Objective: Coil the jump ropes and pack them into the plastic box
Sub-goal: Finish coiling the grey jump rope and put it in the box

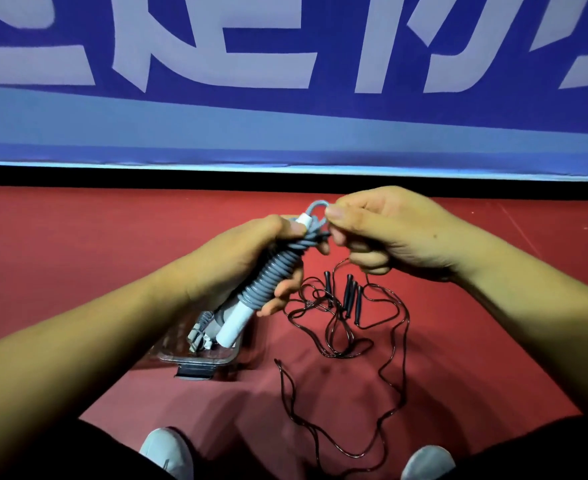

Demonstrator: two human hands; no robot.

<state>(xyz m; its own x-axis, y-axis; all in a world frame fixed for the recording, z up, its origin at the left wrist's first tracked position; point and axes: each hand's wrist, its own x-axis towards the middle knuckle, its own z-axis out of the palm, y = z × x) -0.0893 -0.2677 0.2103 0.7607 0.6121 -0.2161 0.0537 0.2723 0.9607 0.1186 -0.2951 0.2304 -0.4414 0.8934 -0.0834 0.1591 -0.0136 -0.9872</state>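
My left hand [247, 258] grips a grey jump rope [275, 268] whose cord is wound in tight turns round its white handles. My right hand [382, 233] pinches the grey cord's end loop at the top of that bundle. Below the bundle stands a clear plastic box [199, 362] with a dark latch; another coiled grey rope lies inside it. Loose black jump ropes [351, 327] with several black handles sprawl tangled on the red floor to the right of the box.
I sit on a red mat floor [78, 258]. A blue banner with large pale letters [285, 64] hangs along the far edge. My two grey shoes [168, 452] show at the bottom, near the black cord.
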